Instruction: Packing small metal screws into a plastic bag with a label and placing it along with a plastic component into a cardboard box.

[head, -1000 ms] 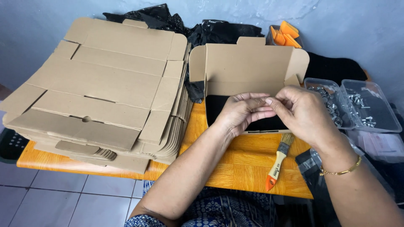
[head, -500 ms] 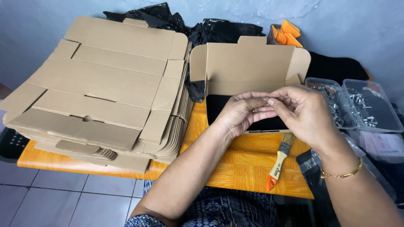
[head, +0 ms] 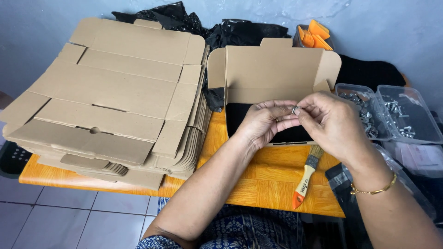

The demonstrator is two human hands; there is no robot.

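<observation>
Small metal part [head: 294,109]: a tiny silver piece, maybe a nut or bolt, held just above the front edge of the open cardboard box [head: 272,76], between both hands.
Right hand [head: 333,123]: closed in a pinch on the metal part with thumb and first fingers.
Left hand [head: 265,122]: curled, fingertips meeting the same part from the other side; what more it holds, I cannot tell.
How to do it well: I think it is best to keep the piece over the box, so if it slips it falls inside, and to turn with fingertips only.
Box inside: something black lies on its floor.
Paintbrush [head: 305,177]: in front of the box, on the orange table [head: 258,184].
Clear trays [head: 385,113]: right of the box, with metal hardware.
Flat cartons [head: 108,97]: a stack left of the box.
</observation>
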